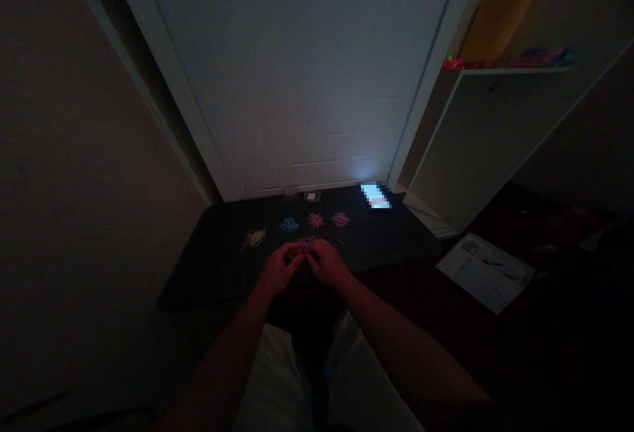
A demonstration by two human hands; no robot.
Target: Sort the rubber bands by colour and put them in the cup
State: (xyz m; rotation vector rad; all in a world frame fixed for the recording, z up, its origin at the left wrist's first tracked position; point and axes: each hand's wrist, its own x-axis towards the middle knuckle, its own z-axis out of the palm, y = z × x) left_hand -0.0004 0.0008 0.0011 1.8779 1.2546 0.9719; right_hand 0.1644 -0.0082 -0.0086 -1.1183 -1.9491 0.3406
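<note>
The scene is very dark. My left hand (281, 268) and my right hand (324, 263) meet fingertip to fingertip over a black mat (218, 267) on the floor, both pinched on something small that I cannot make out. Just beyond the fingers lies a small purple pile (307, 241). Farther back sit small piles of tiny pieces in a row: a pale yellow pile (254, 238), a blue pile (289, 225), a pink pile (316, 220) and a magenta pile (341, 220).
A lit phone screen (376, 195) glows at the mat's back right. A white door (297, 75) stands behind the mat. A white shelf unit (475, 135) rises at right, with a paper sheet (485, 272) on the floor beside it. A small clear container (312, 195) sits by the door.
</note>
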